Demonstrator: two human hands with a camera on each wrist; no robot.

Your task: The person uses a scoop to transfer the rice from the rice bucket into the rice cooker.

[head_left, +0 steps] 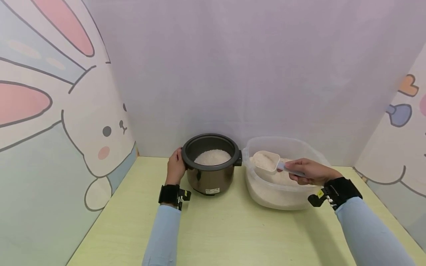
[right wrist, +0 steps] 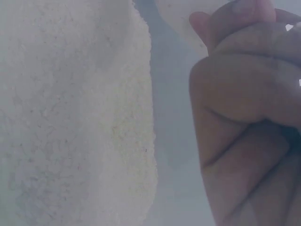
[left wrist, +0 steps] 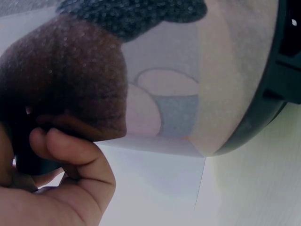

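A: Where is the scoop [head_left: 275, 167]?

B: Over the left part of the clear plastic bin [head_left: 279, 202], loaded with rice. The right hand [head_left: 311, 171] grips its handle [head_left: 295, 172], fingers curled round it.

A: And the left hand [head_left: 176, 168]?

B: At the near-left side of the dark rice cooker [head_left: 210, 181]. The left wrist view shows the fingers bent against the thumb around a black handle, with the hand mirrored in the glossy body.

A: Anything in the cooker?

B: White rice [head_left: 213, 158], lying well below the black rim. The top is uncovered.

A: What stands between the scoop and the cooker?

B: The bin's left wall, then the cooker's right handle [head_left: 238, 159]. Those two are very near each other; from this angle I can't say whether they touch.

A: And in the bin?

B: Plenty more rice. In the right wrist view, milky as it is, a bank of grains lies just beside the folded fingers.

A: What's around them?

B: Both vessels stand on a pale yellow-green table [head_left: 213, 232], close to a lilac cloth [head_left: 239, 74] behind. A rabbit panel [head_left: 84, 129] closes the left side, another cartoon panel [head_left: 379, 159] the right. Light blue sleeves [head_left: 372, 229] reach in from the front, with black straps [head_left: 169, 194] at the wrists.
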